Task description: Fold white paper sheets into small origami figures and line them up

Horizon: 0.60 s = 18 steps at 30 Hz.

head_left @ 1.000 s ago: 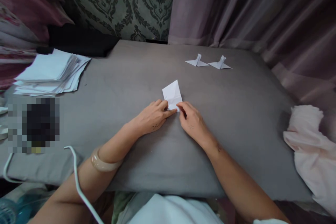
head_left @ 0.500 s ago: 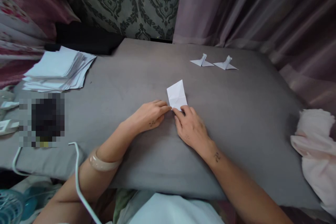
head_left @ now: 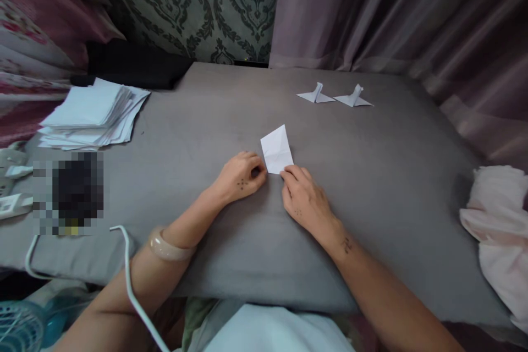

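Note:
A small white sheet of folded paper [head_left: 277,148] lies on the grey cloth-covered table between my hands, creases faintly visible. My left hand [head_left: 243,176] is curled at its lower left edge, thumb and index finger pinched together at the paper's corner. How much of the corner they grip is hard to see. The fingertips of my right hand [head_left: 303,192] hold the lower right corner, with the thumb tucked beneath the index finger. Beyond the paper, towards the back right, stand two folded paper birds [head_left: 317,93] with spread wings.
A stack of white paper [head_left: 88,113] sits at the left, before a black cloth [head_left: 136,63]. Nearer are a pixelated item [head_left: 76,192], white plugs [head_left: 16,203] and a white cable [head_left: 130,280] crossing my left forearm. Pale pink fabric [head_left: 499,220] is bunched at the right edge.
My left fingers have drawn back slightly to the left from the paper's lower corner and curled. My right index finger has shifted right, uncovering the paper's bottom edge.

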### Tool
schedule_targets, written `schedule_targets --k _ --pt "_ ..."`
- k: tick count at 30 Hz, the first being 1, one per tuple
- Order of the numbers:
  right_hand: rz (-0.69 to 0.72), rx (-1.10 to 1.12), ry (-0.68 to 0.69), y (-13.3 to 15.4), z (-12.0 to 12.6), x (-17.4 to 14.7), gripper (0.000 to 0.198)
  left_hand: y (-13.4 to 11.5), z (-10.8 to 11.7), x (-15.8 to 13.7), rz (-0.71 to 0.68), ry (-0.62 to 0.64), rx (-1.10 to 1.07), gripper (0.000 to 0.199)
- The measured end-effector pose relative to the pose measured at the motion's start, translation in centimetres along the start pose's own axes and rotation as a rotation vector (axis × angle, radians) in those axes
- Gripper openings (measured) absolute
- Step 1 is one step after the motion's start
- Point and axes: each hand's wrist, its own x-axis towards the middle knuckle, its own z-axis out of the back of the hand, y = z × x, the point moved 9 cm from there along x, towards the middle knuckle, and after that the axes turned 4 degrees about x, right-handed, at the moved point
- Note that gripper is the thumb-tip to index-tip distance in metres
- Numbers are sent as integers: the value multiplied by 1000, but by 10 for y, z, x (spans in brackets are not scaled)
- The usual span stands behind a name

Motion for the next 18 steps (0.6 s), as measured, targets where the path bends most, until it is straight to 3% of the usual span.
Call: schedule_targets --k 4,11,18 --pt "-1 28 -29 0 1 0 30 11 -9 9 65 -45 -66 19" --pt "-28 78 -48 -10 4 0 33 20 -12 12 177 26 -254 4" --pt "-66 180 -106 -24 11 -4 29 22 -12 11 172 26 -315 6"
